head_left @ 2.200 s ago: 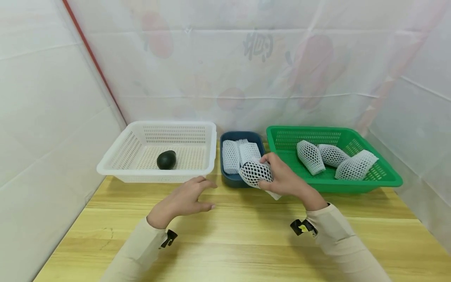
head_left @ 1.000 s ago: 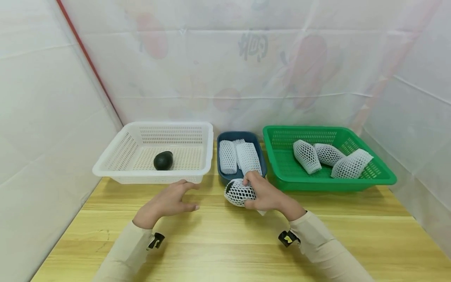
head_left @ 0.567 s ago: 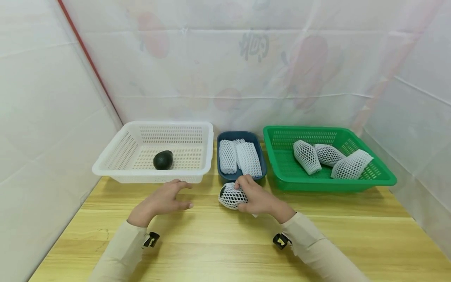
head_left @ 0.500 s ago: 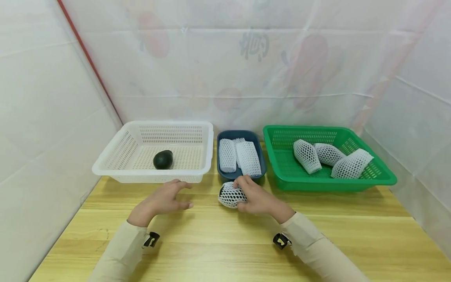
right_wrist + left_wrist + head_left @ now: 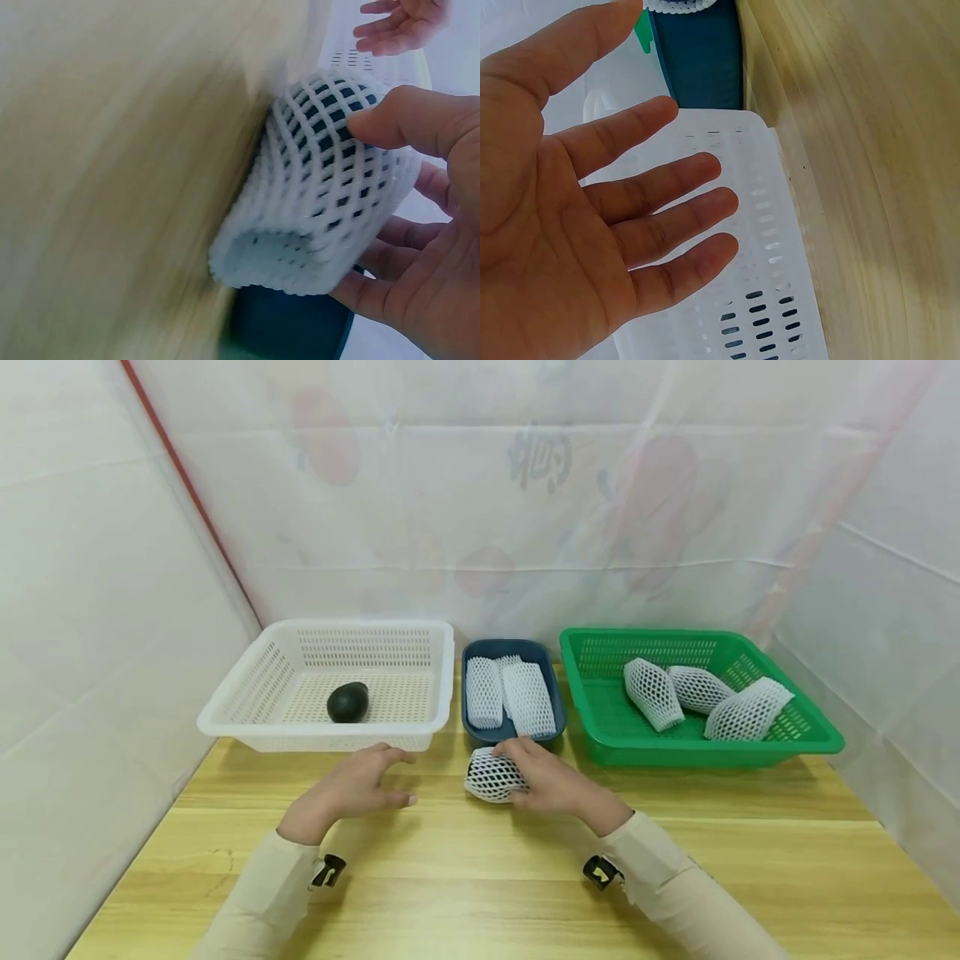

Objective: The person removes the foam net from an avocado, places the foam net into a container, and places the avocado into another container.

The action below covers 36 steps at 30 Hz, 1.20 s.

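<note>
My right hand [image 5: 551, 782] holds an avocado in a white foam net sleeve [image 5: 495, 777], low at the table just in front of the blue bin. In the right wrist view the thumb lies on the netting, the fingers sit behind it, and the sleeve's open end faces the camera. Dark skin shows through the mesh. My left hand [image 5: 351, 792] hovers with spread fingers before the white basket [image 5: 330, 735], holding nothing. One bare dark avocado [image 5: 348, 702] lies in that basket.
The blue bin [image 5: 472, 727] holds several flat foam net sleeves [image 5: 529, 697]. At the right stands a green basket [image 5: 697, 756] with 3 sleeved avocados [image 5: 652, 693] in it. White sheeting [image 5: 480, 510] hangs behind and at both sides of the wooden table [image 5: 480, 893].
My right hand has carried the sleeved avocado from over the blue bin leftward and down to the table in front of it. The left hand has drawn back slightly to the left.
</note>
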Each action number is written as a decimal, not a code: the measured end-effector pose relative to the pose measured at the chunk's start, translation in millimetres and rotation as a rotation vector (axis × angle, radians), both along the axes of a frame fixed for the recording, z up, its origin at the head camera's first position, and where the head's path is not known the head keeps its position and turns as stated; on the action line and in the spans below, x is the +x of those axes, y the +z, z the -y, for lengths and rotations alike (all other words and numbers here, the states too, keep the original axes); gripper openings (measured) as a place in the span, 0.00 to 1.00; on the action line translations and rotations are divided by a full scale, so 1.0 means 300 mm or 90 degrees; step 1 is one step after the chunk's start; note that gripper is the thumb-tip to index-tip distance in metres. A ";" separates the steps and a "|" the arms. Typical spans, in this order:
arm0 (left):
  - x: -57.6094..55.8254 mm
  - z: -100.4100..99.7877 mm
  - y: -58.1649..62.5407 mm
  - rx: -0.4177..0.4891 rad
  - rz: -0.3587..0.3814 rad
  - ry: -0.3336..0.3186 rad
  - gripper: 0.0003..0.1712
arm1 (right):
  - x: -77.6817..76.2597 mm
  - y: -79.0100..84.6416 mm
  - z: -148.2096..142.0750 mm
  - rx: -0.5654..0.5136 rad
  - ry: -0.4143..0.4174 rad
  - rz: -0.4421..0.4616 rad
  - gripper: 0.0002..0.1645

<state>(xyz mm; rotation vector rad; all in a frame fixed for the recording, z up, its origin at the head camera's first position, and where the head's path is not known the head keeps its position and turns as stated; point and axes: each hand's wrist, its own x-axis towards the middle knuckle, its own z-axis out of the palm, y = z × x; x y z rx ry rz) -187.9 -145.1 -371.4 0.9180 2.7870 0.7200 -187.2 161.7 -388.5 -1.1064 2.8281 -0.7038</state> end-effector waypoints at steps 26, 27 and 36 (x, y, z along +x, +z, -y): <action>0.012 -0.085 -0.016 0.053 -0.093 -0.071 0.24 | 0.024 0.073 -0.112 0.047 -0.043 0.046 0.31; 0.011 -0.092 -0.017 0.054 -0.095 -0.075 0.24 | 0.024 0.070 -0.118 0.051 -0.043 0.046 0.31; -0.016 -0.147 -0.034 0.076 -0.081 -0.092 0.22 | 0.024 0.034 -0.141 0.043 -0.031 0.076 0.29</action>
